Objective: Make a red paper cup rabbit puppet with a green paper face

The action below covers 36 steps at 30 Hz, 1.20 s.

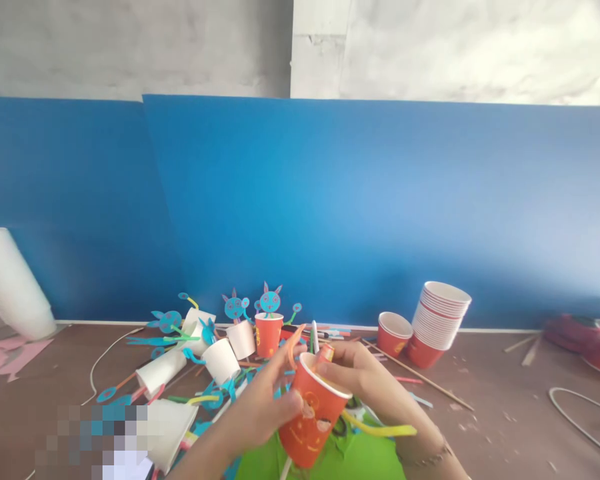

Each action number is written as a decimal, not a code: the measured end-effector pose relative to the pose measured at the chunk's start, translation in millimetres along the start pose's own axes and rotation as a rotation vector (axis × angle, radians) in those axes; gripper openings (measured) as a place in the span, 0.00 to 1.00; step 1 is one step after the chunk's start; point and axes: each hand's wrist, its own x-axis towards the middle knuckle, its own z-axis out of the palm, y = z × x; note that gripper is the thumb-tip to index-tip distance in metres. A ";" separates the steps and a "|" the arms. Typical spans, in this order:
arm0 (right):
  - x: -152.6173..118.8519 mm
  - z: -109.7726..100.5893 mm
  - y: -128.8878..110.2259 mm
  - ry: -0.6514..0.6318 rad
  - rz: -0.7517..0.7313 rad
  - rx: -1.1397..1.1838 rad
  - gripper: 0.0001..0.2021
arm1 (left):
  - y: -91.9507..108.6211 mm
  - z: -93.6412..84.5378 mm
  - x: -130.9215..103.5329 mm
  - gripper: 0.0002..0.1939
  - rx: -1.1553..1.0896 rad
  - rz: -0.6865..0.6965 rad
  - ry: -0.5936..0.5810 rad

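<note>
A red paper cup with a white rim and printed faces is tilted between my two hands. My left hand is closed on the cup's left side, thumb on its front. At the rim, my right hand has its fingers closed round a small orange-red piece at the cup's mouth. An orange strip rises by my left fingers. From the cup's right side sticks a yellow strip. A thin pale stick shows beneath the cup. Bright green material lies below.
Left of centre are several white cups with blue paper figures, and a red cup bearing a blue cat-like face. At right stand a single red cup and a cup stack. A blue panel closes off the table's back.
</note>
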 end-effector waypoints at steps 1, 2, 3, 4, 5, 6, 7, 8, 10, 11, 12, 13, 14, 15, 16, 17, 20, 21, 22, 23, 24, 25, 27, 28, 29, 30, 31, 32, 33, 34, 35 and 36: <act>0.3 0.7 -0.9 0.008 -0.007 0.008 0.16 | -4.9 3.5 0.1 0.47 -0.041 -0.036 0.002; 0.9 1.2 -1.2 0.015 -0.011 0.008 0.16 | -9.4 7.2 0.4 0.54 -0.078 -0.070 0.023; 1.8 1.1 -0.6 0.028 -0.017 0.007 0.17 | -12.9 10.6 1.0 0.60 -0.104 -0.085 0.056; 3.1 0.5 0.6 0.058 -0.027 0.014 0.17 | -15.2 13.5 1.8 0.61 -0.121 -0.103 0.114; 4.5 -0.8 2.3 0.107 -0.041 0.030 0.18 | -16.3 15.5 2.9 0.60 -0.135 -0.109 0.184; 5.9 -2.5 4.3 0.167 -0.059 0.051 0.18 | -16.3 16.6 4.2 0.59 -0.152 -0.103 0.254; 7.1 -4.5 6.2 0.225 -0.078 0.069 0.19 | -15.4 16.7 5.7 0.57 -0.167 -0.095 0.323; 8.0 -6.4 7.8 0.271 -0.097 0.075 0.19 | -13.9 16.1 7.2 0.55 -0.178 -0.082 0.390; 8.4 -8.6 9.7 0.277 -0.119 0.042 0.21 | -10.4 13.7 9.8 0.52 -0.184 -0.059 0.511; 8.1 -8.5 9.9 0.236 -0.124 0.018 0.23 | -9.1 12.5 10.9 0.51 -0.177 -0.054 0.565; 7.7 -7.4 10.0 0.188 -0.128 0.012 0.24 | -8.2 11.5 11.7 0.50 -0.168 -0.050 0.609; 7.5 -5.6 9.9 0.149 -0.134 0.029 0.26 | -7.9 11.0 12.2 0.50 -0.162 -0.044 0.638; 7.6 -3.2 10.0 0.131 -0.143 0.063 0.27 | -8.1 10.9 12.4 0.49 -0.160 -0.038 0.649; 8.2 -0.6 10.3 0.136 -0.157 0.102 0.27 | -8.7 11.3 12.3 0.49 -0.158 -0.032 0.645; 9.2 1.9 10.9 0.166 -0.174 0.137 0.26 | -9.7 12.0 11.9 0.50 -0.153 -0.026 0.630; 10.5 4.2 11.6 0.207 -0.190 0.158 0.23 | -11.0 13.0 11.4 0.50 -0.144 -0.018 0.608; 13.2 8.4 13.0 0.293 -0.200 0.142 0.18 | -14.8 16.1 9.3 0.50 -0.108 0.014 0.551; 13.1 9.1 12.7 0.295 -0.195 0.119 0.18 | -15.7 16.8 8.7 0.50 -0.105 0.027 0.545; 12.4 9.4 12.2 0.286 -0.191 0.089 0.19 | -16.3 17.2 8.1 0.50 -0.107 0.039 0.542; 11.4 9.5 11.3 0.272 -0.190 0.054 0.20 | -16.5 17.3 7.6 0.51 -0.112 0.050 0.531; 10.3 9.3 10.4 0.263 -0.193 0.018 0.21 | -16.2 17.1 7.3 0.51 -0.119 0.059 0.510; 9.4 8.9 9.6 0.259 -0.196 -0.019 0.21 | -15.5 16.5 7.1 0.50 -0.129 0.065 0.479; 8.6 7.3 8.8 0.279 -0.201 -0.080 0.23 | -12.9 14.1 7.1 0.41 -0.165 0.078 0.435; 8.9 6.1 9.1 0.299 -0.204 -0.103 0.23 | -11.3 12.4 7.4 0.36 -0.189 0.085 0.438; 9.4 4.8 9.6 0.318 -0.207 -0.126 0.24 | -9.7 10.5 7.8 0.33 -0.211 0.090 0.463; 10.1 3.4 10.4 0.329 -0.212 -0.148 0.25 | -8.2 8.4 8.3 0.30 -0.226 0.094 0.498; 10.6 2.1 11.2 0.326 -0.219 -0.169 0.25 | -7.0 6.4 8.9 0.28 -0.235 0.097 0.531; 10.9 1.0 11.9 0.312 -0.228 -0.190 0.24 | -6.1 4.5 9.5 0.25 -0.244 0.095 0.553; 10.8 0.2 12.3 0.285 -0.237 -0.212 0.23 | -5.3 2.9 10.1 0.22 -0.257 0.084 0.558; 10.4 -0.1 12.5 0.252 -0.246 -0.231 0.22 | -4.7 1.7 10.5 0.19 -0.279 0.063 0.548; 9.7 -0.1 12.4 0.218 -0.254 -0.245 0.22 | -4.1 0.9 10.7 0.17 -0.307 0.035 0.534; 8.9 0.3 12.1 0.186 -0.261 -0.251 0.21 | -3.4 0.5 10.7 0.16 -0.336 0.007 0.531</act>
